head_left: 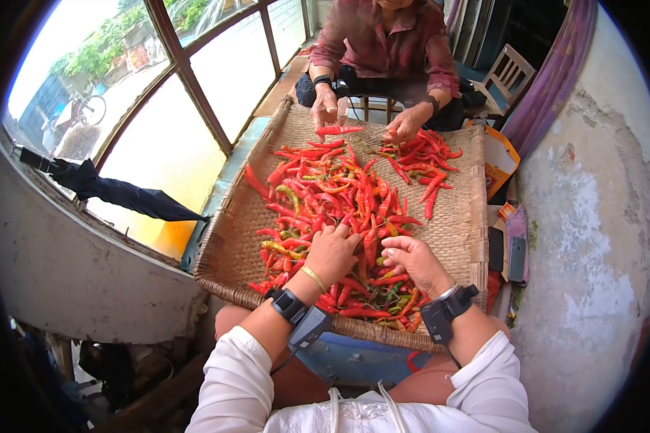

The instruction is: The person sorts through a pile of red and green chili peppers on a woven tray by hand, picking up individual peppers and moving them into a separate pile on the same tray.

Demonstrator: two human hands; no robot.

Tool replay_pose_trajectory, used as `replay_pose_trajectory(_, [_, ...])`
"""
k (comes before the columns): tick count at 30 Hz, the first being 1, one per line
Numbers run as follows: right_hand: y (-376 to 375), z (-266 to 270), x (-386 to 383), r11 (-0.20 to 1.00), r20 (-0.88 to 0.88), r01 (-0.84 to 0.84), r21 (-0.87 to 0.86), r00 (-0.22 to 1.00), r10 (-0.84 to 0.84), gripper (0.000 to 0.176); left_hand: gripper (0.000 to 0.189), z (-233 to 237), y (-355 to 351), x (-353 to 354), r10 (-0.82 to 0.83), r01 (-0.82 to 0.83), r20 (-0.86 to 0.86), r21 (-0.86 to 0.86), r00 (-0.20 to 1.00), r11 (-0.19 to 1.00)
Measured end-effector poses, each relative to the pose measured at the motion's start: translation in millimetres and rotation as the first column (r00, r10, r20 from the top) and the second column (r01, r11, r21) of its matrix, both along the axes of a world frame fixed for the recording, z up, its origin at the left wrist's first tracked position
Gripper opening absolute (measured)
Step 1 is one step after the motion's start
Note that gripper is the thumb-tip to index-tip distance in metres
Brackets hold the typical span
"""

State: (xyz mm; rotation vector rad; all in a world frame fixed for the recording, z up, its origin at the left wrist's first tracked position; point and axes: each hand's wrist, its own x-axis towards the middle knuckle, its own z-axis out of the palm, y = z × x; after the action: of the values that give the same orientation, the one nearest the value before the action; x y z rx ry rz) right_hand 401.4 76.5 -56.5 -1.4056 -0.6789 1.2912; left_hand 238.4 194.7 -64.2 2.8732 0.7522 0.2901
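A heap of mostly red chili peppers (368,198), with some green and yellowish ones, lies in a large woven basket tray (451,224). My left hand (331,254) is down on the near part of the heap, its fingers bent and closed among the peppers; what they grip, if anything, is hidden. To its right, my right hand (414,263) hovers over the peppers with thumb and forefinger pinched together. Anything between those fingertips is too small to make out. Green and orange peppers (396,290) lie beneath and beside that hand.
Across the tray a person in a dark red patterned shirt (386,43) holds a red pepper (338,130) near one hand; a smaller pepper pile (426,162) lies by the other. A folded umbrella (126,191) hangs at the left window. Right are a phone (516,258), a wooden chair (509,76) and a wall.
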Motion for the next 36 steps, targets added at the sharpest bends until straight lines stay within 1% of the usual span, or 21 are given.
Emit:
replay_pose_trajectory(1, [-1, 0, -2, 0.997, 0.033, -0.065, -0.034, 0.997, 0.066, 0.026, 0.034, -1, 1, 1, 0.001, -0.001, 0.000, -0.001, 1.000, 1.000])
replay_pose_trajectory(2, [-1, -1, -4, 0.989, 0.065, -0.129, -0.071, 0.989, 0.134, 0.026, 0.027, -3, 2, 1, -0.035, 0.034, -0.062, -0.009, 0.997, 0.999])
replay_pose_trajectory(3, [-1, -1, -6, 0.987, 0.070, -0.138, -0.085, 0.987, 0.145, 0.026, 0.020, -5, 2, 2, -0.071, 0.069, -0.123, -0.020, 0.990, 0.997])
replay_pose_trajectory(4, [-1, -3, -6, 0.986, 0.071, -0.141, -0.087, 0.987, 0.147, 0.026, 0.020, -9, 3, 2, -0.068, 0.066, -0.122, -0.022, 0.990, 0.998])
replay_pose_trajectory(6, [-1, -7, -5, 0.969, 0.198, -0.232, -0.090, 0.949, 0.246, 0.026, 0.012, -11, 3, 2, -0.109, 0.112, -0.111, 0.017, 0.988, 0.994])
replay_pose_trajectory(10, [-2, -10, -8, 0.962, 0.190, -0.258, -0.088, 0.944, 0.270, 0.025, 0.009, 8, -8, -4, -0.159, 0.174, -0.135, 0.106, 0.978, 0.979])
replay_pose_trajectory(12, [-2, -14, -9, 0.974, 0.258, -0.226, 0.033, 0.943, 0.210, 0.026, 0.009, 14, -14, -6, -0.213, 0.189, 0.108, 0.203, 0.971, 0.961])
replay_pose_trajectory(16, [-5, 0, -16, 0.961, 0.338, -0.248, 0.121, 0.921, 0.195, 0.026, 0.011, 20, -14, -10, -0.247, 0.234, 0.107, 0.120, 0.963, 0.965])
replay_pose_trajectory(18, [-6, 4, -17, 0.932, 0.650, -0.341, 0.123, 0.737, 0.184, 0.028, 0.010, 26, -14, -10, -0.311, 0.288, 0.132, 0.167, 0.941, 0.943])
replay_pose_trajectory(19, [-6, 8, -19, 0.932, 0.650, -0.340, 0.122, 0.737, 0.184, 0.028, 0.010, 26, -14, -9, -0.312, 0.289, 0.132, 0.167, 0.941, 0.943])
replay_pose_trajectory(21, [-7, 14, -22, 0.931, 0.778, -0.336, 0.145, 0.620, 0.102, 0.024, 0.011, 24, -17, -8, -0.376, 0.370, 0.239, 0.071, 0.895, 0.926])
replay_pose_trajectory(22, [-7, 11, -21, 0.931, 0.777, -0.335, 0.144, 0.621, 0.103, 0.024, 0.011, 24, -18, -8, -0.376, 0.371, 0.239, 0.070, 0.895, 0.926])
replay_pose_trajectory(24, [-7, 2, -18, 0.897, 0.833, -0.417, 0.147, 0.541, 0.115, 0.016, 0.014, 25, -21, -7, -0.404, 0.415, 0.286, 0.026, 0.869, 0.910])
replay_pose_trajectory(27, [-8, 8, -13, 0.924, 0.850, -0.375, 0.074, 0.508, 0.138, 0.013, 0.016, 25, -17, -6, -0.365, 0.358, 0.255, 0.078, 0.895, 0.931])
replay_pose_trajectory(28, [-8, 10, -9, 0.922, 0.852, -0.379, 0.074, 0.505, 0.139, 0.013, 0.016, 23, -16, -7, -0.361, 0.353, 0.257, 0.079, 0.896, 0.932])
replay_pose_trajectory(30, [-9, 14, 4, 0.944, 0.658, -0.299, -0.143, 0.683, 0.316, 0.015, 0.020, 18, -13, -9, -0.239, 0.240, 0.145, 0.012, 0.960, 0.971])
replay_pose_trajectory(31, [-10, 14, 10, 0.951, 0.543, -0.267, -0.154, 0.782, 0.308, 0.018, 0.022, 13, -10, -10, -0.215, 0.218, 0.076, -0.037, 0.974, 0.975])
replay_pose_trajectory(32, [-11, 15, 17, 0.951, 0.544, -0.268, -0.154, 0.781, 0.308, 0.018, 0.022, 12, -9, -11, -0.215, 0.218, 0.077, -0.036, 0.974, 0.975])
replay_pose_trajectory(34, [-12, 17, 34, 0.993, 0.244, -0.113, -0.024, 0.963, 0.115, 0.018, 0.023, 12, -9, -12, -0.119, 0.121, 0.023, -0.106, 0.993, 0.987])
replay_pose_trajectory(35, [-12, 15, 43, 0.993, 0.244, -0.114, -0.025, 0.963, 0.116, 0.018, 0.023, 11, -9, -13, -0.119, 0.121, 0.023, -0.107, 0.993, 0.987])
replay_pose_trajectory(36, [-12, 12, 52, 0.989, 0.052, 0.074, 0.126, 0.995, -0.081, 0.019, 0.023, 11, -10, -13, -0.119, 0.119, 0.005, -0.109, 0.993, 0.987])
